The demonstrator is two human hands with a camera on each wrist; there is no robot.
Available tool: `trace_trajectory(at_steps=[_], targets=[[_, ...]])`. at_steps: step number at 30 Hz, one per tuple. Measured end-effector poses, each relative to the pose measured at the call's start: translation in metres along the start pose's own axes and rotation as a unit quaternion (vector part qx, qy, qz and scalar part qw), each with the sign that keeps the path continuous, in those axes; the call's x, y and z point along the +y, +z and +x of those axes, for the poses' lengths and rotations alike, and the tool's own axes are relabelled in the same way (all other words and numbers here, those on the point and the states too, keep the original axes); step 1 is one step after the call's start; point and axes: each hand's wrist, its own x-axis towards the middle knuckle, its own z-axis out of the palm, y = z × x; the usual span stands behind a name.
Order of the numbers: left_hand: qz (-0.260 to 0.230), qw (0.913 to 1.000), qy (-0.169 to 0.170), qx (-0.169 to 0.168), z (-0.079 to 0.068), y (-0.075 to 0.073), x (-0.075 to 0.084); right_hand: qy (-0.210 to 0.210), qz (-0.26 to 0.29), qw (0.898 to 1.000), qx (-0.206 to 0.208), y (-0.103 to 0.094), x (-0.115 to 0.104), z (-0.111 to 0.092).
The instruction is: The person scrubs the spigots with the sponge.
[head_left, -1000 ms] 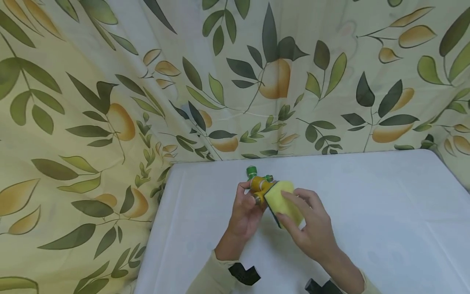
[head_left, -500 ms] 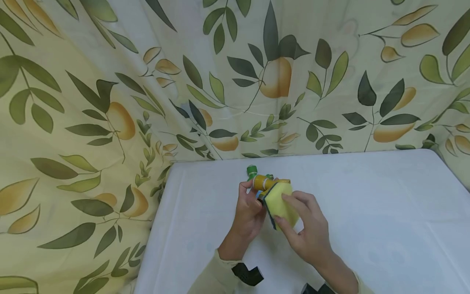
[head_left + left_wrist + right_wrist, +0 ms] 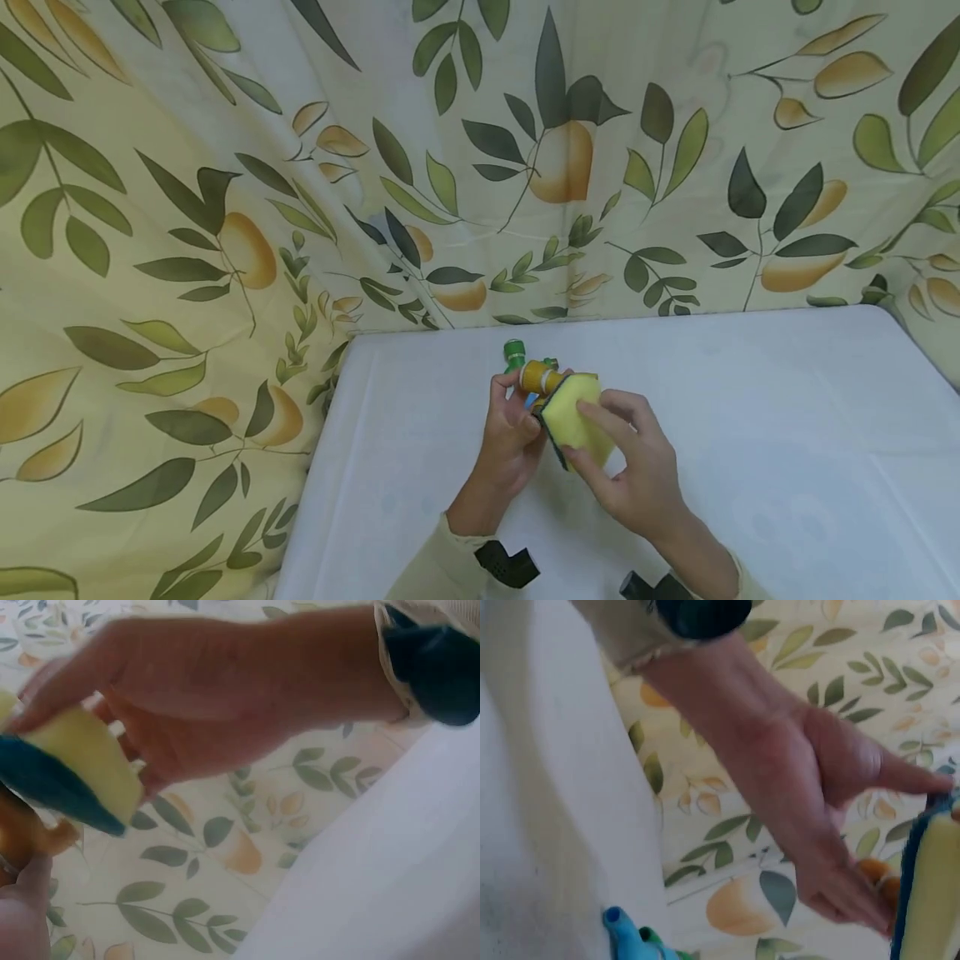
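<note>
My left hand (image 3: 510, 446) holds up a yellow-orange tubular piece with short branches (image 3: 535, 377); its exact kind is unclear. The right hand (image 3: 645, 467) grips a sponge (image 3: 576, 417) with yellow foam and a dark blue-green scouring side. That dark side faces the tubular piece and covers part of it. In the left wrist view, the sponge's scouring layer (image 3: 56, 784) lies right beside the orange piece (image 3: 19, 832). From the right wrist, the sponge (image 3: 930, 892) shows at the edge, and the left hand (image 3: 780, 772) hides most of the piece.
Beyond the left hand, a green tubular piece (image 3: 514, 353) rests on the white table (image 3: 750, 433). The right wrist view also shows a blue tubular piece (image 3: 634, 937) with green next to it. A leaf-and-fruit patterned cloth (image 3: 660, 192) hangs behind the table and along its left.
The tubular piece has turned in my left hand, and its lower metallic-looking end has gone behind the thumb and sponge. The sponge has shifted slightly against it; the green piece has stayed put.
</note>
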Motion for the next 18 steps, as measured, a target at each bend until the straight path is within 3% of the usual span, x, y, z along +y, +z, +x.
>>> trace_trajectory(at_steps=[4,8,13,18], targets=[[-0.012,0.9998,0.016,-0.007,0.0004,0.0012,0.0022,0.037,-0.039,0.999,0.011,-0.0022,0.0074,0.0034],[-0.026,0.9995,0.018,-0.004,0.0006,0.0010,0.0029,0.024,-0.046,0.999,0.000,-0.0037,0.0096,0.0031],[-0.033,0.9993,0.015,0.007,0.0001,-0.0001,0.0050,0.041,-0.063,0.997,0.007,-0.0073,0.0114,0.0071],[-0.037,0.9991,0.010,0.018,-0.0008,-0.0002,0.0079,0.015,-0.063,0.998,-0.010,-0.0100,0.0117,0.0071]])
